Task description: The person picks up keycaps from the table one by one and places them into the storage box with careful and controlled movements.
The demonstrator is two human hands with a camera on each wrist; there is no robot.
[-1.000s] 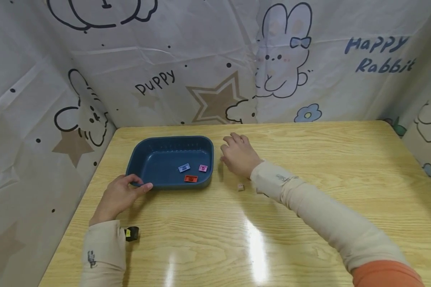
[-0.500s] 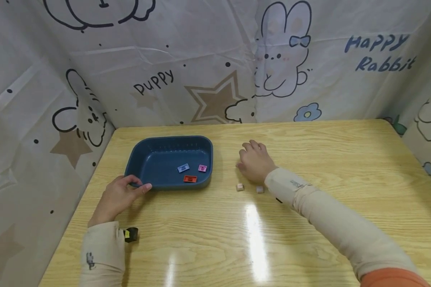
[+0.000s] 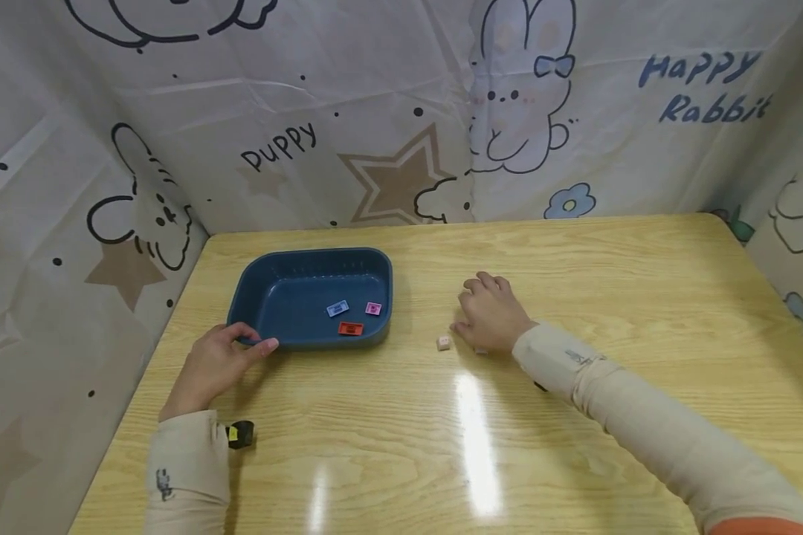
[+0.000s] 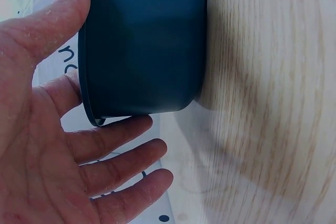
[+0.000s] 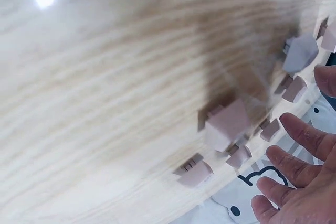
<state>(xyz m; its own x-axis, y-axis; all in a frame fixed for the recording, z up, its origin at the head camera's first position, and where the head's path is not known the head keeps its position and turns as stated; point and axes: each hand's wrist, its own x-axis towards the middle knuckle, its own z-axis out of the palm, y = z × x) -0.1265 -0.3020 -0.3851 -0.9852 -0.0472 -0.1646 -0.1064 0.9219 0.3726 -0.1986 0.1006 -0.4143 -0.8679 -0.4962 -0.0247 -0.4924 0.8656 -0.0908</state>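
Note:
In the head view, my left hand pinches the front left corner of a dark blue tray between thumb and fingers. The left wrist view shows the thumb at the rim and the lower fingers spread below it. To the right of the tray, my right hand hovers low over the table with fingers apart, holding nothing. Near it lies a small pale block, and a second block is partly hidden below the hand. Several small tapered, keycap-like pieces lie before the fingers in the right wrist view.
Inside the tray lie a blue tile, a pink tile and an orange tile. A black device with a yellow label sits at the left sleeve. A printed cloth hangs behind the wooden table.
My right hand has moved right and toward the front, away from the tray's right side, over the pale pieces. My left hand still holds the tray corner. The head view has shifted slightly.

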